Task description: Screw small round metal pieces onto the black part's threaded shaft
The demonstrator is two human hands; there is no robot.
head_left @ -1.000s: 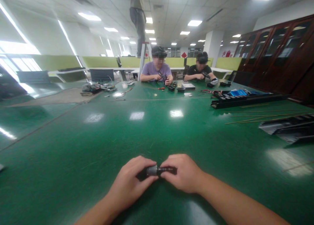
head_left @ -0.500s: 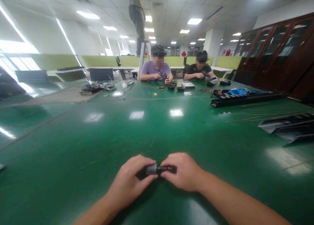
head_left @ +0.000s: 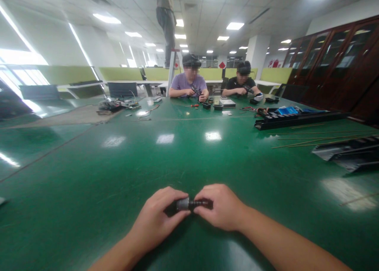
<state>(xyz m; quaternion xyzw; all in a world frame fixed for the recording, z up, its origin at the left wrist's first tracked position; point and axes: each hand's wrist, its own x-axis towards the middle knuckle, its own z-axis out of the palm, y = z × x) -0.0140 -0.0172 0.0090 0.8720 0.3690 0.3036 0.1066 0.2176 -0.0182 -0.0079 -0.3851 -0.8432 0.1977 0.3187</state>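
A small cylindrical part lies crosswise between the person's two hands, low over the near side of the green surface; I can't make out whether it touches it. One end is a smooth grey barrel, the other a thinner, dark, ribbed shaft. The left hand has its thumb and fingers closed about the grey barrel. The right hand pinches the ribbed shaft, its fingers clamped there with the shaft's far end running into the palm. The two sets of fingertips sit close together, a narrow gap between them.

Away to the right lie some angled metal channels, and beyond them thin rods and a long black channel with a blue piece beside it. Over on the far left, a heap of electronics sits at the edge of a brown sheet.

Across the surface, someone in a purple shirt works with both hands on a dark object, a screwdriver lying near; beside them, another in a black shirt handles something similar. Behind, a person stands on a stepladder, head out of view.
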